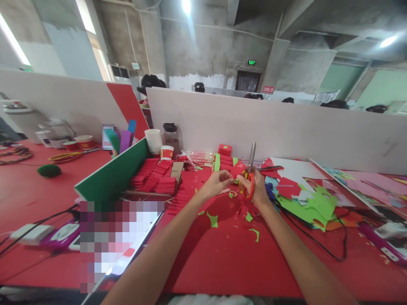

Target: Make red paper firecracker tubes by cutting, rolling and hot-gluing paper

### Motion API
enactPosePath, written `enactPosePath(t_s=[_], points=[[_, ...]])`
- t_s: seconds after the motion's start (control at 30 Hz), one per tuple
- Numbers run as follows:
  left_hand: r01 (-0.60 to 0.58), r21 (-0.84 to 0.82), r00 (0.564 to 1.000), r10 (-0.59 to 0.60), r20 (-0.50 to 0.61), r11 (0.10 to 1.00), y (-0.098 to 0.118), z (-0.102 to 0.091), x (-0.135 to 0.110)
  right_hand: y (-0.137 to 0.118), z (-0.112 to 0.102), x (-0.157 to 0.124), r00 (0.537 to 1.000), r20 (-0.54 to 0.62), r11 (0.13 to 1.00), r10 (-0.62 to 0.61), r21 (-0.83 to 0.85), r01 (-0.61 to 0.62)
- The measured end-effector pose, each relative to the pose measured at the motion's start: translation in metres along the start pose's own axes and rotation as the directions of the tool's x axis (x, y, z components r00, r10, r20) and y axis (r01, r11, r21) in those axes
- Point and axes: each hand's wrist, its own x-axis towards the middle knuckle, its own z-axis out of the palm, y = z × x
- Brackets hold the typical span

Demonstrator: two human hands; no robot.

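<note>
Right hand [259, 186] grips the scissors [251, 161] by their orange handles, which lie against its palm side at nine o'clock, blades rising toward twelve. Left hand [219, 182] is at nine o'clock from it, just beside, its fingers drawn close together; whether it pinches anything, I cannot tell. A green bit [236, 181] shows between the two hands' fingertips. From the left hand, red rolls [226, 162] lie near at about twelve, red strips [155, 173] at nine, and a green scrap [213, 220] at six on the red table [229, 262]. A cut green sheet [321, 203] lies between three and four from the right hand.
</note>
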Motion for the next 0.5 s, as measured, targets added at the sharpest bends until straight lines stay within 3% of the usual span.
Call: enactPosePath(t_s=[0.3,0.5], points=[[-0.067,0.001,0.989,0.066,-0.130,0.998,0.0021,0.0008,0.0037,0.0021,0.0055,-0.0041,0.999,-0.007,0.999,-0.048,0.008,0.048],[-0.021,-0.040,0.995,0.017,-0.102,0.999,0.0023,0.0016,0.0021,-0.0004,0.0082,-0.0040,0.992,-0.058,0.994,-0.108,-0.010,0.108]])
